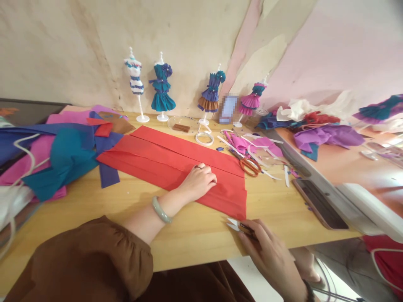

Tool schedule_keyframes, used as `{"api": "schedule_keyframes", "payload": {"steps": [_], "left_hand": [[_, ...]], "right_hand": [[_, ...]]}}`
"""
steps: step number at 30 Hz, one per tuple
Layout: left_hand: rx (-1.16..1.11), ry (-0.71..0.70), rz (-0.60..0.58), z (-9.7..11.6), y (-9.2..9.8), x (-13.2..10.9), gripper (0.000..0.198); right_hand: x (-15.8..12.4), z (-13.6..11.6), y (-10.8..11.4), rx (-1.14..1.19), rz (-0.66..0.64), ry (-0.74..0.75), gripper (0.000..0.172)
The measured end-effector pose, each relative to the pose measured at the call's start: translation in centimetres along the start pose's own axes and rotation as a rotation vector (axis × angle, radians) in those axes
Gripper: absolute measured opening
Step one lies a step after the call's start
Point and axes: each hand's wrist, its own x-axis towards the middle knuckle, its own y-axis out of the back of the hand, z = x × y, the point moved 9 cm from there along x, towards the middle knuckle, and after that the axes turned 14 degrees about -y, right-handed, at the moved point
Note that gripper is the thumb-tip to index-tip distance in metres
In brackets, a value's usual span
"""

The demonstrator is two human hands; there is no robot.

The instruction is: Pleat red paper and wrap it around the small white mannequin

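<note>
A folded sheet of red paper lies across the wooden table. My left hand rests on it with fingers curled and pressed down near the sheet's right part; a ring and a pale green bangle show on that hand and wrist. My right hand sits at the table's near edge and grips small snips, whose open blades point left at the sheet's near right corner.
Several miniature mannequins in paper dresses stand along the wall. Blue, teal and pink paper is piled on the left. Orange-handled scissors, paper scraps, a tape ring and a phone lie to the right.
</note>
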Motion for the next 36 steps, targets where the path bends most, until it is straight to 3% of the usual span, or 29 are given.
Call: {"api": "schedule_keyframes", "payload": {"steps": [14, 36], "left_hand": [[-0.339, 0.087, 0.219, -1.0, 2.3, -0.8, 0.011], [-0.390, 0.119, 0.217, -1.7, 1.8, -0.7, 0.012]], "right_hand": [[0.3, 0.1, 1.8, -0.074, 0.115, -0.043, 0.023], [0.3, 2.6, 3.3, -0.147, 0.161, -0.090, 0.025]]}}
